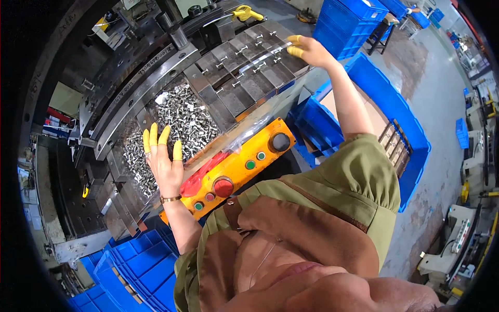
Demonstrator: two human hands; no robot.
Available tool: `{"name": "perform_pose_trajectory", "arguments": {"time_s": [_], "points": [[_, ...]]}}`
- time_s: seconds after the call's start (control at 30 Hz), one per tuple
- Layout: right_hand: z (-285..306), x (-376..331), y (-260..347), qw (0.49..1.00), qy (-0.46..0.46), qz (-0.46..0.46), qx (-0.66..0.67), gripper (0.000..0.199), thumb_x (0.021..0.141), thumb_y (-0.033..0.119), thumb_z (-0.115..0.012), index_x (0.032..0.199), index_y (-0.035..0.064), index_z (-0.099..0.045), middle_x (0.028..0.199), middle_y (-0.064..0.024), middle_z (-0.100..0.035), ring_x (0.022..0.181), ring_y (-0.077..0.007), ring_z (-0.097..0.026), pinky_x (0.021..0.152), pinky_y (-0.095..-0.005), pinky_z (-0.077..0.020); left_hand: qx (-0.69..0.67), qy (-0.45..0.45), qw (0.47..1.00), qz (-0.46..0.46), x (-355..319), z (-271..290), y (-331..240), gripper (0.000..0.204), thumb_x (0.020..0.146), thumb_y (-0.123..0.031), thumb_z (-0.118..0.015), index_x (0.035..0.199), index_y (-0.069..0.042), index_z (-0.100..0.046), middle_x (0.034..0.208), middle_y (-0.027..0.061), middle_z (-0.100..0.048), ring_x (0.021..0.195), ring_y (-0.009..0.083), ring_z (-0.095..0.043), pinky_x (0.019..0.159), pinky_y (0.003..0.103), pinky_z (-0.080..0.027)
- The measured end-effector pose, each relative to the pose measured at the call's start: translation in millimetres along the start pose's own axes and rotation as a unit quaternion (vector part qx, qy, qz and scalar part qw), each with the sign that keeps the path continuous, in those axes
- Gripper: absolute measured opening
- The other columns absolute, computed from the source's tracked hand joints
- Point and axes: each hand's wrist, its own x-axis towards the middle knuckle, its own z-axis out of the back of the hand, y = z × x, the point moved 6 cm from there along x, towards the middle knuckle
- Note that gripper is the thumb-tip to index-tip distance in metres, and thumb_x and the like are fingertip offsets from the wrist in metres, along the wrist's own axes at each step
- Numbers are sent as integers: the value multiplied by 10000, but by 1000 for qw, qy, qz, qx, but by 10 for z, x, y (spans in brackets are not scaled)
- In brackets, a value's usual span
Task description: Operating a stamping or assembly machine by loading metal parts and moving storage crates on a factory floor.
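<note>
Small bolts (pixel 240 50), silvery, shiny, headed, short shank, scattered on a dark sectioned metal tray (pixel 231 99). They lie on their sides in loose rows, from the left edge over to the far right corner. Long axes mostly run lengthwise along the tray, left end to right end, a few skewed; which way each head points is too small to tell.

Thin pale strip (pixel 265 58), straight, glossy, lies over the tray's right half. Long axis runs the same way, one end at the right hand (pixel 314 53), the other toward the tray's middle. Right grip: fingertips in yellow covers, bent at the strip's end; cannot tell from here if it's pinched.

Off the tray's left edge, a heap of similar metal pieces (pixel 187 117), jumbled, axes every which way. Left hand (pixel 166 174) is over the heap's near side, fingers spread and pointing to the far side, grip released.

Orange control panel (pixel 241 179) along the near side, red cover (pixel 200 174) beside it. Blue crate (pixel 387 80) beyond the tray's right end.
</note>
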Motion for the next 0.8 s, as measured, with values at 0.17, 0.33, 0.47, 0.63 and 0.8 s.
{"name": "perform_pose_trajectory", "arguments": {"time_s": [0.17,0.33,0.47,0.63,0.8], "points": [[-41,-629,377,979,-55,175,-90,603,706,285,-788,1250,151,-568,1280,-152,-556,1158,-315,-541,994,-419,-416,6,-9,1000,2,21,16,-62,384,880,-134,-600,1263,-126,-571,1431,86,-443,1383,312,-311,1065,417,-317],[-203,-812,569,972,-107,200,-67,536,681,269,-809,1158,122,-614,1239,-149,-576,1186,-296,-517,1030,-424,-373,18,-17,1000,-14,8,10,-95,365,878,-123,-599,1243,-120,-583,1400,83,-480,1374,305,-331,1052,406,-330],[-279,-767,477,978,-78,191,-20,420,686,261,-805,1045,99,-660,1188,-143,-601,1170,-295,-523,1019,-427,-376,26,-11,1000,-11,-10,11,-77,358,877,-118,-599,1235,-118,-588,1373,80,-508,1366,301,-348,1045,400,-336],[-179,-828,209,985,-42,168,20,281,699,236,-795,909,76,-699,1134,-131,-626,1145,-300,-533,988,-434,-395,24,-5,1000,-13,-3,12,-97,351,873,-114,-603,1224,-117,-592,1347,76,-532,1358,295,-363,1039,394,-341],[-7,-814,96,993,-4,121,18,318,710,265,-789,952,79,-700,1169,-134,-608,1146,-320,-530,983,-447,-401,32,-12,999,2,-8,28,-96,343,870,-119,-606,1212,-117,-595,1344,72,-535,1355,294,-367,1034,394,-345]]}}
